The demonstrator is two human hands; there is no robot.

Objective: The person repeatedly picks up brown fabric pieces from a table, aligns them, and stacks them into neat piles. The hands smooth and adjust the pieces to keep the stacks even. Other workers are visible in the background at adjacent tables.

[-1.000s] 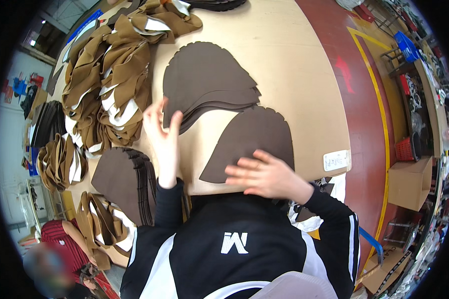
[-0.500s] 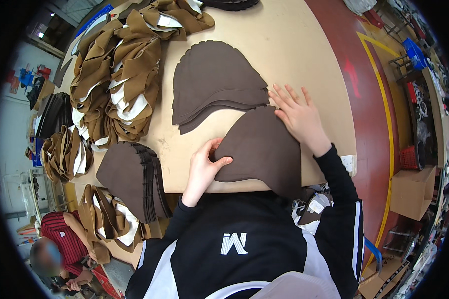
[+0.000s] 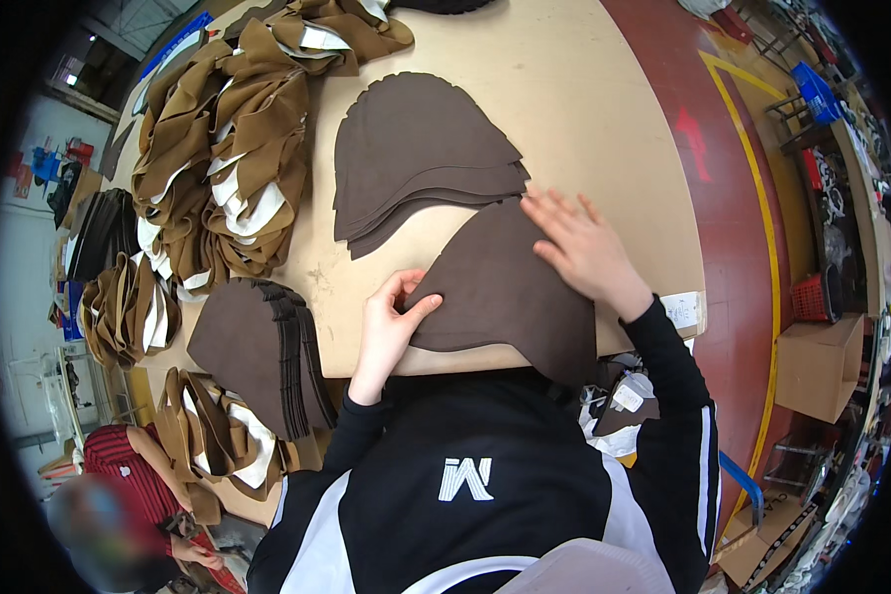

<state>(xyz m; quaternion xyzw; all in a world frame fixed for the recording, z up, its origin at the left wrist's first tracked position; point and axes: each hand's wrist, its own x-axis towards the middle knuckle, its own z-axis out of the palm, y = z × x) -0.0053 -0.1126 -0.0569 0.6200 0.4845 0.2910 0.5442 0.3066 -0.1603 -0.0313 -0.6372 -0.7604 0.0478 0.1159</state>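
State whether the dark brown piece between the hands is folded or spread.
Spread: the dark brown piece shows one broad face without a visible fold, left hand at its left edge, right hand at its upper right.

From where I stand: big tan table [image 3: 624, 109], smooth top, right edge curving through the lens. Red floor [image 3: 731, 287] beyond it, yellow line [image 3: 770, 238] running along. Far right, a long cluttered bench [image 3: 858, 193]; blue bin [image 3: 813, 92], red basket [image 3: 810, 299], open-looking cardboard box [image 3: 820, 366] near it. Left side, pale wall [image 3: 22, 247], metal rack [image 3: 67, 386] lower down. Bright light [image 3: 69, 71] upper left, dark surroundings there. Far clutter too small to sort.
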